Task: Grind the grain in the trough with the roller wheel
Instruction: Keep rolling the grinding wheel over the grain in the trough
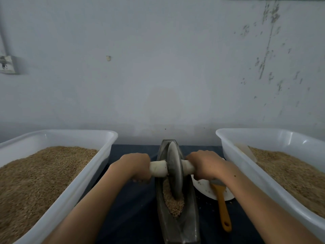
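Note:
A narrow dark boat-shaped trough runs away from me on the dark cloth. Tan grain lies in its near half. A grey roller wheel stands upright in the groove, around the middle to far part of the trough. A pale axle handle sticks out of each side of the wheel. My left hand grips the left end of the handle. My right hand grips the right end. Both fists hide the handle tips.
A white tub full of brown grain stands at the left, and a second white tub of grain at the right. A white plate with a yellow-handled brush lies right of the trough. A pale wall rises close behind.

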A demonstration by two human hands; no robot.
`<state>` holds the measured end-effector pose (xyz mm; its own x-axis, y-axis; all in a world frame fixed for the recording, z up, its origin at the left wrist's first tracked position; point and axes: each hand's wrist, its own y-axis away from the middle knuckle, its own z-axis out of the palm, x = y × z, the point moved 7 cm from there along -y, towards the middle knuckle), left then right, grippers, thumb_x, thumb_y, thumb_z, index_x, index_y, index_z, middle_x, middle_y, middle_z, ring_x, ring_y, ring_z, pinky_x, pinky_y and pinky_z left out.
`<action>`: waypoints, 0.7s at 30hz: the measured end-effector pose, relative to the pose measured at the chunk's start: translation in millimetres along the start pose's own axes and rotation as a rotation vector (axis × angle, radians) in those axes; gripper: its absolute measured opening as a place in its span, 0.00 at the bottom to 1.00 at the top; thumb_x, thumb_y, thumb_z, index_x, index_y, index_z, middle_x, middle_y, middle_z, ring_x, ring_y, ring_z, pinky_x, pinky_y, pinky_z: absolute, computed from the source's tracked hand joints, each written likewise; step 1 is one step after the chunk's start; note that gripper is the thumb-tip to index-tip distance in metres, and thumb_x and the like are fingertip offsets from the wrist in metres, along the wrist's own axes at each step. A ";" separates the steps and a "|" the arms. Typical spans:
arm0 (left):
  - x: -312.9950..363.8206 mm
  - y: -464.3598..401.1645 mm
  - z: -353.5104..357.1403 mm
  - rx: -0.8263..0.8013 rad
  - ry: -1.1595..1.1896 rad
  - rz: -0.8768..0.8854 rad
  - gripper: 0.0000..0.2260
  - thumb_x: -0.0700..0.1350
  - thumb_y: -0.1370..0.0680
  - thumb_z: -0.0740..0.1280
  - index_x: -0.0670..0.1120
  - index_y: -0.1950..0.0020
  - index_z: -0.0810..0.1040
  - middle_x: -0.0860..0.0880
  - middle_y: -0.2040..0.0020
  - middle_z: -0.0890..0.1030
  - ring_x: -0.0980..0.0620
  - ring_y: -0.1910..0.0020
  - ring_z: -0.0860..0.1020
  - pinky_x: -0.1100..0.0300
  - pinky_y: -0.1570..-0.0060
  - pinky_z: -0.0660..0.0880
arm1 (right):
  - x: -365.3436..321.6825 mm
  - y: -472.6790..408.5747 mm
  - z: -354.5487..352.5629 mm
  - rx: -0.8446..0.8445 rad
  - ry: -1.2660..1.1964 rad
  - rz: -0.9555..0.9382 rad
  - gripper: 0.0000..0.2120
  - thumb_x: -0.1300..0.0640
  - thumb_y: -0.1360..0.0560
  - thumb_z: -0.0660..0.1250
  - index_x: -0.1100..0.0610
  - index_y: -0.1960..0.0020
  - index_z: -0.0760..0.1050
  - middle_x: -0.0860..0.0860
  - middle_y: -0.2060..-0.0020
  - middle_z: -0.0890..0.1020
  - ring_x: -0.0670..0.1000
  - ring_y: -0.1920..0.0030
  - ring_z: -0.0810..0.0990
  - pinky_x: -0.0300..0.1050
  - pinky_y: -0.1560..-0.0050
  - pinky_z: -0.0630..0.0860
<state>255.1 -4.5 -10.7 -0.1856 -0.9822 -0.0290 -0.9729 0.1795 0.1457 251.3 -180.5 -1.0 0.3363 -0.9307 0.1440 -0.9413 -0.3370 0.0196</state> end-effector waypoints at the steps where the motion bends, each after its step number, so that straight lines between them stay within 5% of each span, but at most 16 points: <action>1: -0.1 0.0 -4.7 0.084 -0.052 -0.022 0.11 0.49 0.29 0.70 0.46 0.50 0.76 0.51 0.58 0.80 0.53 0.63 0.76 0.60 0.63 0.71 | 0.3 -1.1 -0.4 0.047 0.007 0.018 0.13 0.59 0.28 0.67 0.52 0.43 0.73 0.51 0.52 0.80 0.54 0.53 0.79 0.45 0.59 0.68; 4: 1.9 -1.1 -14.6 0.349 -0.147 -0.056 0.12 0.48 0.26 0.66 0.48 0.44 0.74 0.49 0.49 0.79 0.48 0.52 0.77 0.57 0.58 0.68 | 0.0 -1.5 -4.8 0.266 0.027 0.062 0.10 0.60 0.25 0.63 0.52 0.45 0.70 0.52 0.51 0.79 0.56 0.51 0.79 0.46 0.59 0.66; 8: 1.8 -1.1 -15.7 0.452 -0.128 -0.043 0.11 0.47 0.25 0.64 0.49 0.44 0.73 0.48 0.48 0.78 0.47 0.49 0.77 0.57 0.56 0.67 | -2.1 0.7 -7.3 0.382 0.043 0.078 0.10 0.60 0.24 0.62 0.53 0.44 0.67 0.52 0.52 0.80 0.57 0.53 0.79 0.47 0.60 0.67; 15: -1.1 -1.6 -3.0 0.088 -0.047 0.030 0.15 0.49 0.30 0.72 0.47 0.46 0.76 0.48 0.53 0.80 0.51 0.59 0.76 0.58 0.60 0.71 | -1.8 6.0 -3.5 -0.014 0.011 0.016 0.13 0.60 0.29 0.68 0.53 0.45 0.73 0.51 0.55 0.78 0.52 0.57 0.77 0.42 0.64 0.67; 18: -0.3 -0.1 5.7 -0.072 0.056 0.080 0.06 0.46 0.30 0.72 0.45 0.58 0.77 0.51 0.66 0.80 0.55 0.69 0.77 0.63 0.66 0.73 | -2.2 9.8 -0.1 -0.126 -0.028 0.002 0.13 0.58 0.29 0.70 0.55 0.45 0.75 0.51 0.56 0.80 0.52 0.57 0.80 0.40 0.67 0.69; 21: 0.3 -0.3 0.2 -0.001 0.014 0.056 0.07 0.47 0.31 0.71 0.46 0.56 0.78 0.52 0.67 0.78 0.55 0.68 0.77 0.62 0.65 0.72 | -0.4 7.4 1.6 -0.115 -0.057 0.019 0.13 0.58 0.29 0.70 0.54 0.45 0.75 0.51 0.55 0.80 0.51 0.56 0.80 0.41 0.64 0.70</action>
<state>255.3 -4.8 -11.0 -0.2381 -0.9712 -0.0067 -0.9608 0.2345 0.1481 244.2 -182.8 -2.6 0.3166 -0.9443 0.0894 -0.9436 -0.3039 0.1317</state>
